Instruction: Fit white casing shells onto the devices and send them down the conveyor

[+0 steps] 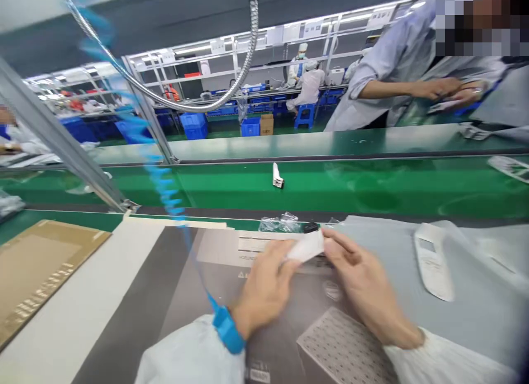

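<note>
Head view: left hand [264, 287] and right hand [359, 279] both pinch a small white paper slip [306, 247] above the grey mat [165, 296], its printing too blurred to read; white remote [433, 261] rests well right.

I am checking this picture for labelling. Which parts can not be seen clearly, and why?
- Head view: the small white piece held by the left hand and right hand is motion-blurred; its kind is unclear.
- Print on the grey box under the hands: blurred, partly covered by fingers.
- White item on the green belt: too small to identify.
- White remote-shaped device: blurred under clear film.
</note>
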`<state>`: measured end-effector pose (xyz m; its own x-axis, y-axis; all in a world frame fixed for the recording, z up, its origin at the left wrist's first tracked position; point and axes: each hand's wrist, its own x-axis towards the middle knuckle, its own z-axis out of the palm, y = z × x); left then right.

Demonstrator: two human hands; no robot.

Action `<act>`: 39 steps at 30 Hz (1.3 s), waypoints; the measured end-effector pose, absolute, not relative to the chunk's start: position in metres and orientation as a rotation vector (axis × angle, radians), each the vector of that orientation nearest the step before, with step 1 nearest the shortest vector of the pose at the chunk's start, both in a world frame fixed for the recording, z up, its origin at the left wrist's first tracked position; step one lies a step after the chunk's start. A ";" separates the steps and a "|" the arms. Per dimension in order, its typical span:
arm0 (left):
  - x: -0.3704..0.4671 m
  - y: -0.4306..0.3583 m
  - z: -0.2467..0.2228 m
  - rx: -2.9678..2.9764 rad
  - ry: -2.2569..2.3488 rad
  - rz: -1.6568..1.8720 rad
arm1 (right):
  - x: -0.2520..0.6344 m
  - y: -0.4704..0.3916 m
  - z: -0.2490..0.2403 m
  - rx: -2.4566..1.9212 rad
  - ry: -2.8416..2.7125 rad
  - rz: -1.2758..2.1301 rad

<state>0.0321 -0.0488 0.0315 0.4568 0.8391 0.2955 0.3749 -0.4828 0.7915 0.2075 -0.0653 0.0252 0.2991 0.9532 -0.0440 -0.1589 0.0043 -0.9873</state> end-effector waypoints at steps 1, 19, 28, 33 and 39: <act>0.039 -0.056 0.032 2.082 1.049 0.851 | 0.205 -0.065 0.023 -1.164 -0.715 1.186; 0.049 -0.067 0.035 2.349 1.273 0.979 | 0.179 -0.078 0.026 -0.681 -0.459 1.687; 0.040 -0.057 0.034 2.304 1.129 0.819 | 0.190 -0.072 0.026 -0.723 -0.500 1.667; -0.009 -0.022 0.043 2.095 1.309 0.605 | 0.188 -0.065 0.020 -0.908 -0.593 1.506; -0.061 0.095 0.084 1.802 1.904 0.633 | 0.186 -0.069 0.021 -1.140 -0.623 1.509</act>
